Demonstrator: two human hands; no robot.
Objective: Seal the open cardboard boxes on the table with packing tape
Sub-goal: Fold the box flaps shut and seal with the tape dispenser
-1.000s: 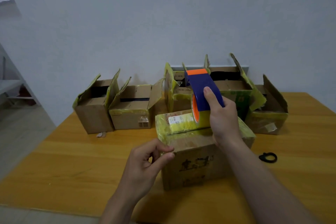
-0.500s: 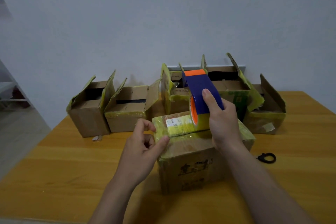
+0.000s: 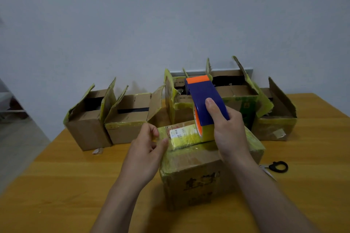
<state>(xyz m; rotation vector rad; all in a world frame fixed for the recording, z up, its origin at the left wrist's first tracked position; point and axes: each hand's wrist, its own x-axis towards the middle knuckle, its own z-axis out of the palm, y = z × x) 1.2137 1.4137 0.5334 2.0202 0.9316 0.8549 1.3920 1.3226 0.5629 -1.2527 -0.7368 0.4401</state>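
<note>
The wooden tabletop (image 3: 56, 185) carries everything. Along its far edge stands a row of open boxes (image 3: 128, 121), flaps up, running from the far left to the far right corner; none of them looks sealed yet. Nearer the front edge, about midway, sits the closed box (image 3: 198, 176) being worked on, its top already glossy with yellowish tape. The right hand (image 3: 229, 130) holds the blue and orange tape dispenser (image 3: 206, 100) tilted on the box's top, fingers wrapped round its body and the thumb laid along the near side. The left hand (image 3: 145, 149) is at the top's left edge, where its curled fingers (image 3: 151, 130) and thumb seem closed in a pinch on the free end of the tape (image 3: 181, 136), which stretches from there to the roll. A pair of black-handled scissors (image 3: 278, 166) lies near the right edge, just beside the box. The risks lie in the stretched strip: if the pinch slackens, the end may spring back and stick to itself or to the roll; if the two hands pull unevenly, the tape may crease or land off the seam. Neither hand pins the box down, so a hard pull could drag or tip it.
</note>
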